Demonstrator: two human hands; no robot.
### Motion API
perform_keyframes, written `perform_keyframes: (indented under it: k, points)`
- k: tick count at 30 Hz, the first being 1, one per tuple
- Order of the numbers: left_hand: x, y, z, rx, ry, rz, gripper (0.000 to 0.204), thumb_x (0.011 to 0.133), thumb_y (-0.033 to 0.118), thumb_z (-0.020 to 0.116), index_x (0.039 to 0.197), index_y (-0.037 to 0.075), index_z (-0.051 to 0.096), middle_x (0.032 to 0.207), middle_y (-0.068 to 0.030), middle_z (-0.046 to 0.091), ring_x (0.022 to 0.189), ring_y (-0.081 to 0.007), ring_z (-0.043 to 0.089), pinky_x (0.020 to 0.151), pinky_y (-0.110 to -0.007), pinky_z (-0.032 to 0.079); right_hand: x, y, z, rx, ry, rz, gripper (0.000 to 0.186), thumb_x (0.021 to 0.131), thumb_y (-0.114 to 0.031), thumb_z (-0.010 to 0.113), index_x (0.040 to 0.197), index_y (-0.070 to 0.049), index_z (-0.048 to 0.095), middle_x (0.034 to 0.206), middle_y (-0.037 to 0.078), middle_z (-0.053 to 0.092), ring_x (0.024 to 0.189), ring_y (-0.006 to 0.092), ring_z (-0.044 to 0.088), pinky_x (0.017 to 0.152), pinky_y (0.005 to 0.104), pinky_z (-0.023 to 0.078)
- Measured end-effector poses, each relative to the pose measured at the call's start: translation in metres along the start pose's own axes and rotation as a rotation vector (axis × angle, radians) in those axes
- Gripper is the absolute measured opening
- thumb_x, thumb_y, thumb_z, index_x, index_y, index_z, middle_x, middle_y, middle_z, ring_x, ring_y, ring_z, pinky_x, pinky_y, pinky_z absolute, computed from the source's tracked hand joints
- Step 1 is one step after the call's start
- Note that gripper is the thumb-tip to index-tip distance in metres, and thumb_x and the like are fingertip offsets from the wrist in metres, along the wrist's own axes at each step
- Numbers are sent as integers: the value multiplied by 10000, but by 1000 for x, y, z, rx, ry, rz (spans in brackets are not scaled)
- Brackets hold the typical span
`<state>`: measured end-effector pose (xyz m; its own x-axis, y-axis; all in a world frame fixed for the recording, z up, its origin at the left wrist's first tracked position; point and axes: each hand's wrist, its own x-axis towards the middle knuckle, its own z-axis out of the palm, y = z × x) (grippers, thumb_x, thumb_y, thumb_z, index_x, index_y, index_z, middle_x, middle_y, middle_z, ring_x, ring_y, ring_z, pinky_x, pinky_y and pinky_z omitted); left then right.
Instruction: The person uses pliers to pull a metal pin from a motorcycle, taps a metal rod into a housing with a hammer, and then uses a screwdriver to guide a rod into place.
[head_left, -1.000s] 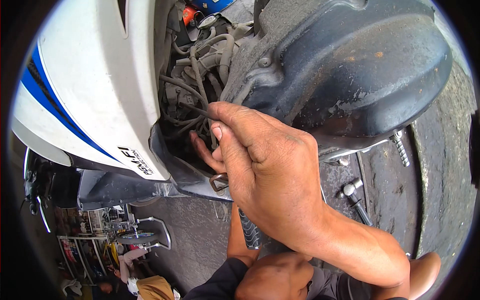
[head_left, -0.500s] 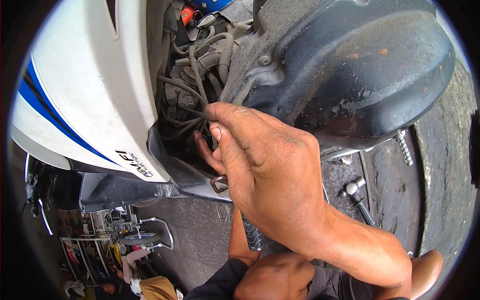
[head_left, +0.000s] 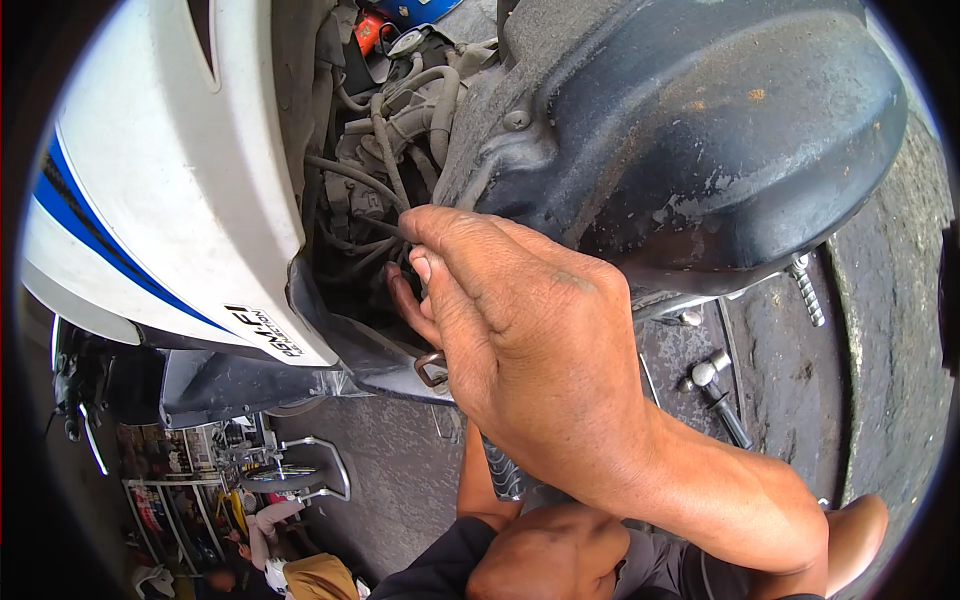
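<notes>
My right hand (head_left: 530,330) is closed in a pinch at the gap beside the scooter's white side panel (head_left: 190,170). Its thumb and forefinger meet at the end of a thin dark hose (head_left: 380,227); what lies between the tips is hidden. Just below them shows another bent fingertip (head_left: 402,290); I cannot tell which hand it belongs to. My left forearm (head_left: 478,465) rises behind the right hand, which hides most of the left hand. Dusty hoses (head_left: 388,140) and engine parts fill the gap. A copper-coloured metal loop (head_left: 432,370) sits beside my right thumb's base.
A large black cover (head_left: 730,150) rises to the right of the gap. A tool with a metal head and black handle (head_left: 720,395) lies on the floor, below a ribbed metal peg (head_left: 808,290). At lower left are another person (head_left: 310,570), a wheel (head_left: 285,478) and shelves (head_left: 175,515).
The view has shifted slightly, so the scooter and my right hand appear a little further left. The pinch looks the same.
</notes>
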<state>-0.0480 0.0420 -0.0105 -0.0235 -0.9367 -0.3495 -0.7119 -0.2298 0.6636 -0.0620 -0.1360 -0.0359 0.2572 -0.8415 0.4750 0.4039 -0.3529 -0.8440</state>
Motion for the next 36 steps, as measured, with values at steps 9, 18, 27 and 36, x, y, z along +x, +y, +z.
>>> perform_keyframes:
  k: [9, 18, 27, 36]
  points:
    - [-4, 3, 2, -79, -108, 21, 390, 1026, 236, 565, 1356, 32, 524, 1300, -138, 650, 1109, -277, 688, 907, -381, 554, 8, -3, -4, -61, -28, -19, 171, 822, 69, 594, 993, 68, 593, 866, 261, 653, 744, 440, 695, 638, 490, 574]
    - [0, -22, 5, -135, -165, -10, 435, 1049, 245, 546, 1425, 31, 496, 1342, -141, 640, 1143, -270, 686, 925, -380, 553, 41, -20, -18, -248, -228, -137, 83, 783, 24, 565, 804, 67, 633, 751, 257, 650, 773, 440, 674, 691, 489, 533]
    - [-19, -68, -61, -325, 59, 357, 357, 1020, 170, 590, 1308, -40, 616, 951, -141, 743, 893, -294, 733, 841, -365, 574, 51, -13, -28, -268, -257, -201, 57, 727, 12, 676, 703, 51, 710, 704, 295, 675, 704, 442, 720, 666, 488, 592]
    - [106, -17, -63, 509, 1100, 316, 579, 984, 98, 586, 1482, -130, 399, 1414, -331, 512, 1310, -512, 519, 1134, -513, 398, 53, -10, -23, -291, -213, -227, 154, 871, -69, 647, 819, 56, 721, 764, 268, 663, 758, 452, 678, 700, 501, 549]
